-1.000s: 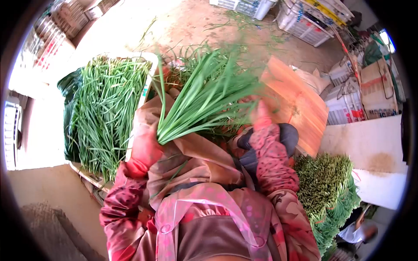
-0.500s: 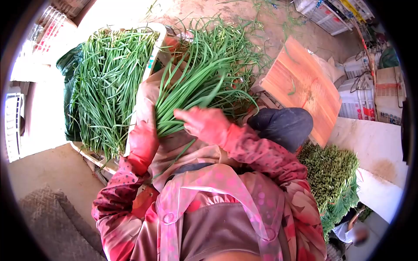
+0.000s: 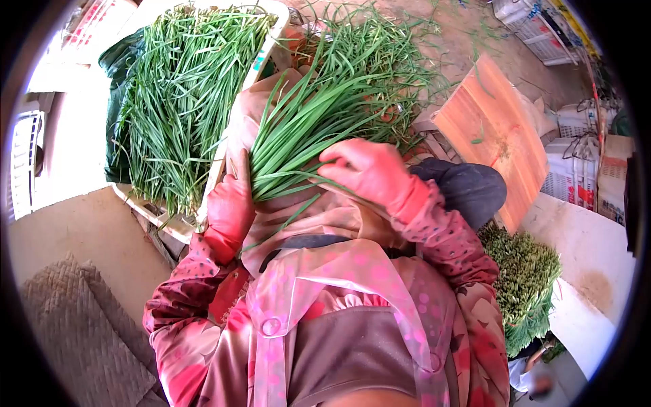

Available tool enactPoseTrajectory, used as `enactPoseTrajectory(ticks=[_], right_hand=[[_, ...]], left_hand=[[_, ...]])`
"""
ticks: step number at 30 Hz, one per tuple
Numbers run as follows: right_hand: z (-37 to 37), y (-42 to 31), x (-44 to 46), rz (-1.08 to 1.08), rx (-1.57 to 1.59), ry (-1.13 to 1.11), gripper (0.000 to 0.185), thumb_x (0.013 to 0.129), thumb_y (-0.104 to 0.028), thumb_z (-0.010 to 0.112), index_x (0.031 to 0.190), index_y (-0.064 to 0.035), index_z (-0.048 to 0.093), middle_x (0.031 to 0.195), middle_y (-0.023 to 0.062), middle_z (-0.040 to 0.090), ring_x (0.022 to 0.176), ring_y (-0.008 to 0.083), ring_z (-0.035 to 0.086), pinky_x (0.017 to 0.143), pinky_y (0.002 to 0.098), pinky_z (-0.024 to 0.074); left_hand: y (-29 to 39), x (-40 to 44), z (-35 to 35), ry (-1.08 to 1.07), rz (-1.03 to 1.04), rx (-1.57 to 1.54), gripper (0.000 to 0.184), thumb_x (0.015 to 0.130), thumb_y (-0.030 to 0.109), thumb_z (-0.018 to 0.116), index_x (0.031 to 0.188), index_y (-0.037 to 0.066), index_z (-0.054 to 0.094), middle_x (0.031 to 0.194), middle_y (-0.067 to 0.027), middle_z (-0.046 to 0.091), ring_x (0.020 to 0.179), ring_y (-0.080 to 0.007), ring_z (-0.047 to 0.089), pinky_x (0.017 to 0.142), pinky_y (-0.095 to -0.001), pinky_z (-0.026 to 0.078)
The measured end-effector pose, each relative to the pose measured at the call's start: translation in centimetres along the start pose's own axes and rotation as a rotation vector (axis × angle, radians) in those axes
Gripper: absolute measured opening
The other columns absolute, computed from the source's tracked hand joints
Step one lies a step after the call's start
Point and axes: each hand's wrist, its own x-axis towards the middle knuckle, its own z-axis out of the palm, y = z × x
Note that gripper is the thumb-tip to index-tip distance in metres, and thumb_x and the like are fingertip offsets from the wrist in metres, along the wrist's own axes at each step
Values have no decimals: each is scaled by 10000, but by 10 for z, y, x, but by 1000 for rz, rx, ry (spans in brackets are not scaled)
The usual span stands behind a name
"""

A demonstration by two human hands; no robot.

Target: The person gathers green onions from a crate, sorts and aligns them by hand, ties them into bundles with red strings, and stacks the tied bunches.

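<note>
My left hand (image 3: 230, 207), in a red glove, is closed at the base of a loose bunch of long green garlic chives (image 3: 298, 139), one finger straight along its left side. The bunch lies across my lap, its leaves fanning to the upper right. My right hand (image 3: 373, 173), also in a red glove, is just right of the bunch with its fingers curled in. A thin leaf runs beneath it; whatever is between the fingertips is too small to make out. A few stray leaves (image 3: 291, 220) rest on the tan apron cloth (image 3: 271, 230).
A white crate (image 3: 270, 51) packed with chives stands at left. More chives (image 3: 383, 57) lie heaped beyond my lap. To the right are a wooden board (image 3: 498, 136) and a stack of chives (image 3: 519, 278). Another person (image 3: 532, 380) shows at lower right, and a woven mat (image 3: 81, 332) at lower left.
My right hand has moved right, away from the base of the bunch, and its extended finger has curled in. My left hand stays at the bunch. The whole view has shifted slightly.
</note>
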Motion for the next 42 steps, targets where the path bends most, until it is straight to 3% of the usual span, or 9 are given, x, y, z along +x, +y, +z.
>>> enactPoseTrajectory(ticks=[3,8,12,14,18,22,27,29,42], right_hand=[[38,-11,6,-51,-294,-108,277,817,-369,655,832,-96,610,756,69,645,680,244,655,598,382,519],[74,-5,20,-114,-466,-183,258,822,-335,624,761,-90,571,745,81,639,681,283,649,591,414,511],[58,-35,25,-266,-15,-259,159,832,-219,620,804,-63,614,700,75,646,593,242,617,535,361,490],[55,-57,33,226,610,-737,175,855,-209,619,832,-35,621,720,43,671,584,147,602,529,301,477],[62,-95,42,136,620,-1130,232,876,-273,632,890,-42,642,745,35,670,641,125,619,571,278,485],[32,-76,80,-549,214,-389,321,857,-353,660,984,-59,654,882,62,684,800,210,666,709,347,522],[-28,-39,116,101,-118,-856,664,841,-518,641,1233,6,533,1160,176,619,1075,272,596,916,348,474],[-34,-3,87,432,361,-1134,730,813,-481,701,1298,15,474,1206,127,588,1096,193,553,938,333,453],[-25,5,-47,770,887,-622,473,744,-148,771,1153,2,585,1003,57,659,875,128,612,806,290,492]], left_hand=[[2,3,-5,-185,-91,-47,920,696,12,602,1493,103,151,997,-257,589,652,-378,639,536,-461,514],[-1,2,-6,-106,-75,-83,924,685,7,602,1491,99,157,971,-255,594,666,-383,633,546,-464,512],[-9,2,-4,118,56,-50,839,747,65,568,1485,44,170,716,-149,578,554,-279,618,454,-387,492],[-7,6,-2,115,65,-38,832,750,69,567,1488,73,183,716,-147,574,557,-278,616,457,-391,490],[-2,15,-12,89,161,-46,771,797,134,551,1491,145,216,747,-145,580,569,-280,614,472,-396,493],[-2,13,7,174,199,-204,601,810,201,565,1389,140,418,777,-139,575,641,-280,613,530,-421,498],[6,25,-40,439,501,-330,683,733,189,617,1393,153,444,723,-90,507,567,-273,545,510,-395,447],[2,28,-41,394,522,-306,786,667,327,693,1377,89,455,796,-86,514,641,-286,548,563,-404,431],[24,59,-68,-18,967,-990,722,766,376,716,1349,41,452,1048,-210,605,897,-384,612,790,-441,488]])
